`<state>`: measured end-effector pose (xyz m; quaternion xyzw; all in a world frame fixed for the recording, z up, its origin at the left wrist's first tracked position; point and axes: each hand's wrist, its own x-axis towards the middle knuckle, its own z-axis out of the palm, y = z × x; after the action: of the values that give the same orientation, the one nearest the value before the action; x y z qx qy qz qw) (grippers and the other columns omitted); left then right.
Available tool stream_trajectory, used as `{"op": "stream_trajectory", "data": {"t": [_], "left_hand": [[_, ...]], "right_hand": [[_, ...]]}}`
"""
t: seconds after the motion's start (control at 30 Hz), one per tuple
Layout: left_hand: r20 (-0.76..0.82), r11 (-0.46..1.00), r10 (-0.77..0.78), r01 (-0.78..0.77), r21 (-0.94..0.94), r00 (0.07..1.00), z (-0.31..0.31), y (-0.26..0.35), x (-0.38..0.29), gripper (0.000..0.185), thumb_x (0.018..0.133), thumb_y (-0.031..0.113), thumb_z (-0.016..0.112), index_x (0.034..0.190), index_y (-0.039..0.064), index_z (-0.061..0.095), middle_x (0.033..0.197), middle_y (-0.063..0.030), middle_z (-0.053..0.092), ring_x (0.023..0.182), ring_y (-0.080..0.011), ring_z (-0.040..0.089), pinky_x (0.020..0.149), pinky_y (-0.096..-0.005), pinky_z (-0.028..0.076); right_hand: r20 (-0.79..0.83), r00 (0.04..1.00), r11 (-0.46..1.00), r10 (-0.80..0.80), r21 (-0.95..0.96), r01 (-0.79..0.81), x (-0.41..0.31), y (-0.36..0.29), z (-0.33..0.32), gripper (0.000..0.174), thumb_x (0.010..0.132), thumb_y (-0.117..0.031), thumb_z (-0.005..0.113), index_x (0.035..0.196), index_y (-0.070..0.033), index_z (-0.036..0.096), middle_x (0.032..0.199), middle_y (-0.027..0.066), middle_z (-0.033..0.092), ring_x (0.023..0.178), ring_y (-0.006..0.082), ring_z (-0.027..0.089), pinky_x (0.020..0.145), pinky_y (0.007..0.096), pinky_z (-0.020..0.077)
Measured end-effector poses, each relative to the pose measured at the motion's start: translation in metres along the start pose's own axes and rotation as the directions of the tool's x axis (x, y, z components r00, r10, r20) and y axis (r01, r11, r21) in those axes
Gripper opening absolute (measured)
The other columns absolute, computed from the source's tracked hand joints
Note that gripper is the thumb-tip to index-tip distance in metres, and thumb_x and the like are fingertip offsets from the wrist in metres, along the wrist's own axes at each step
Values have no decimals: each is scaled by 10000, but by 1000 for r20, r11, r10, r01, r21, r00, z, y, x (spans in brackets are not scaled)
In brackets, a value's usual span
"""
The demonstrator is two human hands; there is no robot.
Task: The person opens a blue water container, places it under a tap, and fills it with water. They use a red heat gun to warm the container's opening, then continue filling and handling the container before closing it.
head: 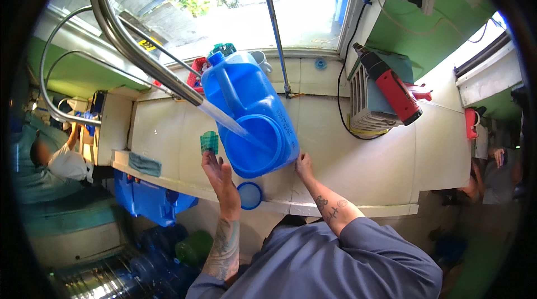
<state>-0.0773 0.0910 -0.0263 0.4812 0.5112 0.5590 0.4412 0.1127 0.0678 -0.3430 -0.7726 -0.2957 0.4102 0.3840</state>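
A blue plastic water jug (262,93) with a moulded handle stands on the tiled counter. Water (233,125) runs from a curved metal spout (168,77) into its wide round mouth. At the jug's near right corner is my right hand (305,167), fingers curled; whether they grip it is hidden. My left hand (220,177) is left of the jug, thumb apart, its fingertips on a translucent green plastic piece (209,142). A round blue lid (250,195) lies by the counter's near edge. A small blue cap (216,59) sits on the jug's far end.
A red and black heat gun (392,89) rests on a grey slatted box (367,93) at right. Behind the jug are a red basket (196,74) and a mug (261,62). Left are a folded cloth (144,164) and blue containers (147,194). A person (69,160) is far left.
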Motion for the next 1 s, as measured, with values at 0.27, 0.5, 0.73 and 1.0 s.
{"op": "stream_trajectory", "data": {"t": [0.27,0.5,0.73,1.0], "left_hand": [[100,962,125,-146,231,987,-1,-2,18,973,1023,485,701,1655,-10,150,1699,-245,200,1631,-384,133,1325,-492,82],[87,987,55,-68,149,995,-1,-7,14,1001,1015,507,706,1662,-1,135,1709,-259,182,1629,-409,128,1313,-510,91],[92,989,39,-52,139,995,0,-4,13,1000,1014,509,709,1661,2,139,1709,-256,186,1627,-404,131,1313,-507,89],[94,988,80,-92,123,992,0,-10,13,986,1014,502,710,1647,-23,166,1694,-248,218,1627,-367,145,1321,-495,73]], "right_hand": [[79,968,955,237,165,-247,5,-13,-6,721,1086,-633,418,947,34,654,876,231,732,703,392,744,621,476,594],[270,893,910,361,106,-400,3,-13,0,684,1067,-606,448,1043,42,666,1008,276,752,891,425,754,770,505,588],[93,989,992,116,-68,-110,-4,-29,-12,517,1045,-499,524,1108,-8,675,1037,269,752,963,456,731,824,551,565],[99,975,889,-201,-399,224,-17,-41,-24,263,970,-247,668,1111,-26,680,966,265,746,948,490,726,798,576,574]]}}
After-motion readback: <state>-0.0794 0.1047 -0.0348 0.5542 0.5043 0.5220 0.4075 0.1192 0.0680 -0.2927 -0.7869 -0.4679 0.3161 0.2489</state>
